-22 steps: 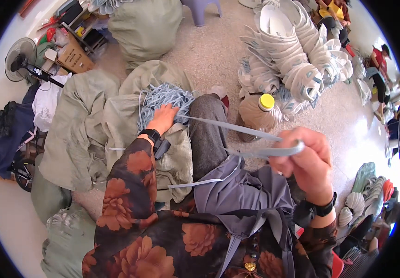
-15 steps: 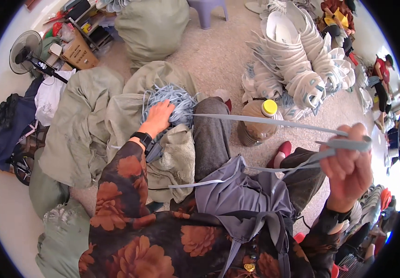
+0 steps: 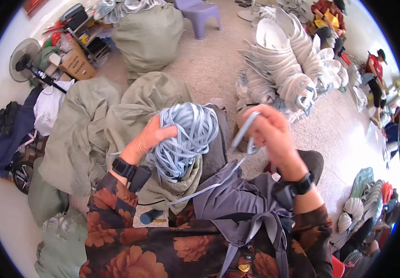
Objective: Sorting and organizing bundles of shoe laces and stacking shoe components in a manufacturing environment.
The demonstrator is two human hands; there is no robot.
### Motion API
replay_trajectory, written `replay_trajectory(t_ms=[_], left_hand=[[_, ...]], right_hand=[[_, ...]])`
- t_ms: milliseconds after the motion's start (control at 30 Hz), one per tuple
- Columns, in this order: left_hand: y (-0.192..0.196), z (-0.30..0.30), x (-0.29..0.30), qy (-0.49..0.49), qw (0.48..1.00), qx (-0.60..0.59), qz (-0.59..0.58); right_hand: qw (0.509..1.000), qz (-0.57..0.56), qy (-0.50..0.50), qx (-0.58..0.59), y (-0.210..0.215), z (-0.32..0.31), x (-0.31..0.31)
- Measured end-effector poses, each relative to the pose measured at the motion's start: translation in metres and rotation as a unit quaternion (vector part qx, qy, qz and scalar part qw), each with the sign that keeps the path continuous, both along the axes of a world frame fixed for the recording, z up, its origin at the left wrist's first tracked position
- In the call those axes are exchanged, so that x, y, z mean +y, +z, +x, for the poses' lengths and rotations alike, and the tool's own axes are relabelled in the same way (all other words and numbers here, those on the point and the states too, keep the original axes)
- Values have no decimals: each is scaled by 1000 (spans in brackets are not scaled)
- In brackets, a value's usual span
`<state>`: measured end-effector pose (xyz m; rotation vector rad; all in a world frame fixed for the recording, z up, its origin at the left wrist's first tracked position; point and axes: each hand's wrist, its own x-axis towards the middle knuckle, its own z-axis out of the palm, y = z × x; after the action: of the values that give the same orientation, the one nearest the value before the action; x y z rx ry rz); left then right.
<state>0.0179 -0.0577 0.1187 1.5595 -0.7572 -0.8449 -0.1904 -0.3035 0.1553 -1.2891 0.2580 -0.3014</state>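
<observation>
Pale-blue cord skein in one hand, a loop of strip in the other

The skein of pale-blue flat cord [image 3: 195, 125] rests at nine o'clock from the right hand [image 3: 272, 134], above the folds of an olive woven sack [image 3: 156, 192]. The left hand [image 3: 151, 138] grips the skein from its nine o'clock side, thumb pressed over the near face. The right hand's fingers are pinched together on a looped grey-blue strip [image 3: 244, 132].

Loops could knot if the strip were tugged while crossing others in the pile; a slack left grip could let the skein slump or unravel. The trailing end [image 3: 209, 187], lying at seven o'clock over the grey apron [image 3: 228, 197], might snag in its folds.

The left fingers behind the skein are hidden. Motion blurs the right hand, which mostly covers a brownish plastic jug [image 3: 243, 144]. Whether strip and skein join cannot be told.
</observation>
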Motion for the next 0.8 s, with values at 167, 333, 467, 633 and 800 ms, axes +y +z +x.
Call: replay_trajectory(t_ms=[167,333,467,633,800], left_hand=[[-2,-17,-28,-48,999,-8,-2],[7,-32,-30,-25,994,-104,-36],[19,-45,-28,13,991,86,-101],[-40,-8,-14,13,963,-201,176],[17,4,-9,102,916,-388,11]], right_hand=[[979,197,31,49,-41,-3,5],[995,31,52,79,-45,2,21],[991,29,130,29,-21,-2,18],[993,98,47,55,-27,6,6],[994,74,77,28,-8,6,-3]])
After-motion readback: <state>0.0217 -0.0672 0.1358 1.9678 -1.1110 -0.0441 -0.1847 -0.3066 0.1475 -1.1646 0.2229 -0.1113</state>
